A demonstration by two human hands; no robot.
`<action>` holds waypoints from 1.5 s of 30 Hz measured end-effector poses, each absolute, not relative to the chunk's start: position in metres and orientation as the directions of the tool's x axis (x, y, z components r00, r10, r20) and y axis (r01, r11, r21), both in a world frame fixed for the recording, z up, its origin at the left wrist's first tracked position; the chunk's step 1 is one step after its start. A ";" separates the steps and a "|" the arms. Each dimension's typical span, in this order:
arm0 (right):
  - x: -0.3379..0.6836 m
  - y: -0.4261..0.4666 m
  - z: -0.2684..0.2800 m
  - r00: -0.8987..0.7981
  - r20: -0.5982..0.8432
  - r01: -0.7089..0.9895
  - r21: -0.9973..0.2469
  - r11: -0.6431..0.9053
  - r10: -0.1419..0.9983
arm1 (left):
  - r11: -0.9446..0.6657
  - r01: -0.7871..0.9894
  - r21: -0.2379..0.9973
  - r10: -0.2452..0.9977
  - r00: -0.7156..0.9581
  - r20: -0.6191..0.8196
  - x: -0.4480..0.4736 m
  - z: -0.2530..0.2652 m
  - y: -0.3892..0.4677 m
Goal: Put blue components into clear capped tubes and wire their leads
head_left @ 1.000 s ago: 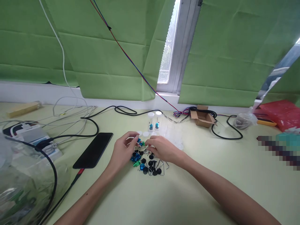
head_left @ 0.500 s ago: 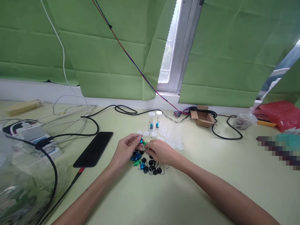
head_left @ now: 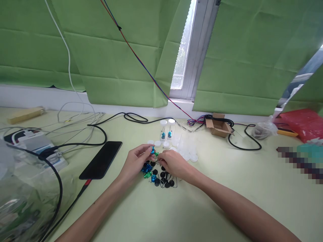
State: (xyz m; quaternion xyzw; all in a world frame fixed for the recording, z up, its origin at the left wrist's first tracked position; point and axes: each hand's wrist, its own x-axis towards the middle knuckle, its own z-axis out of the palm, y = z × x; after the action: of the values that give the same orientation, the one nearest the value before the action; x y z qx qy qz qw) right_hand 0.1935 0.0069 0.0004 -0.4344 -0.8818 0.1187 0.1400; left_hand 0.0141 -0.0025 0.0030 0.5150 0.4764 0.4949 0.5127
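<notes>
My left hand [head_left: 137,159] pinches a small blue metal part [head_left: 152,150] between thumb and fingertips. Close against it, a small green metal part [head_left: 156,154] shows between the two hands. My right hand [head_left: 174,163] has its fingers curled together just right of these parts; what they grip is too small and hidden to make out. Below the hands lie blue metal parts [head_left: 146,168], another green part [head_left: 147,175], several black round knobs [head_left: 163,181] and thin L-shaped hex keys [head_left: 176,182].
Two clear tubes with white caps [head_left: 171,121] stand behind my hands with blue parts inside. Loose white caps [head_left: 157,144] and empty clear tubes [head_left: 185,146] lie beside them. A black phone [head_left: 102,160] is at left, a small cardboard box [head_left: 218,127] at the back right.
My hands stay nearly in place, with only slight finger movement at the blue and green parts. The whole view has shifted very slightly.
</notes>
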 end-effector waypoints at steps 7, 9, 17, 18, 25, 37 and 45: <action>0.194 0.008 -0.002 -0.569 0.149 0.722 -0.378 0.579 0.808 | -0.010 -0.020 1.000 0.998 0.056 0.012 0.015 0.005 -0.003; 0.193 0.008 -0.003 -0.566 0.139 0.726 -0.383 0.572 0.812 | -0.006 -0.027 1.000 0.998 0.055 0.008 0.016 0.006 -0.004; 0.191 0.007 -0.003 -0.569 0.134 0.752 -0.313 0.580 0.811 | -0.007 -0.056 0.998 0.999 0.049 0.009 0.017 0.005 -0.004; 0.191 0.007 -0.004 -0.576 0.138 0.755 -0.290 0.589 0.806 | -0.007 -0.055 0.998 0.999 0.047 0.010 0.017 0.005 -0.004; 0.190 0.003 -0.002 -0.634 0.105 0.767 -0.049 0.640 0.767 | 0.029 -0.080 0.996 0.999 0.042 -0.026 0.019 0.007 -0.005; 0.189 0.003 -0.002 -0.650 0.075 0.759 0.005 0.651 0.757 | 0.027 -0.097 0.995 0.998 0.055 -0.022 0.020 0.008 -0.005; 0.193 0.007 0.000 -0.614 0.143 0.744 -0.222 0.630 0.776 | 0.044 -0.074 0.996 0.997 0.063 -0.039 0.016 0.004 -0.004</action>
State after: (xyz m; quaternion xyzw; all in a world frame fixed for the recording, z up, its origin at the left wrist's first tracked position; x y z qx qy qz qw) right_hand 0.1927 0.0072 0.0002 -0.4244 -0.8956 0.0701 0.1133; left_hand 0.0162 -0.0036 0.0038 0.4855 0.4754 0.4923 0.5440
